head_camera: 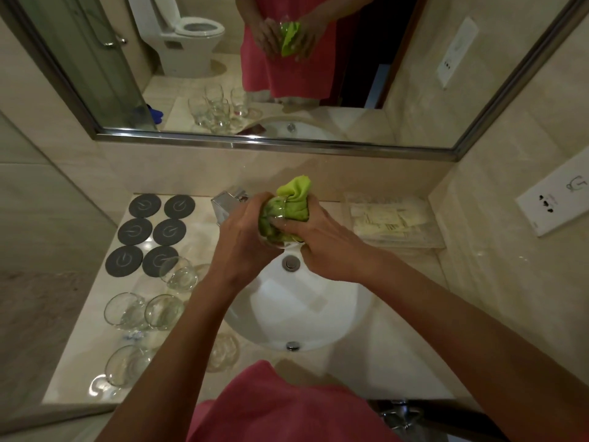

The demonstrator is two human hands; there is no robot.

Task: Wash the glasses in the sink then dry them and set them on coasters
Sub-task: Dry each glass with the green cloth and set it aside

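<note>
While the left hand [245, 231] is gripping the glass [274, 228], the right hand [315, 237] is twisting the green cloth [294, 199] inside; steady turning should be reaching the base

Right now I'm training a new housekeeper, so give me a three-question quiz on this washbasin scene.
1. How many coasters lie on the counter?
2. True or false: a glass already stands on a coaster.
3. What is stuffed into the glass held over the sink? A) green cloth B) sponge C) paper towel

Key: 1. six; 2. false; 3. A. The left hand grips the glass; the right hand works the cloth.
</note>
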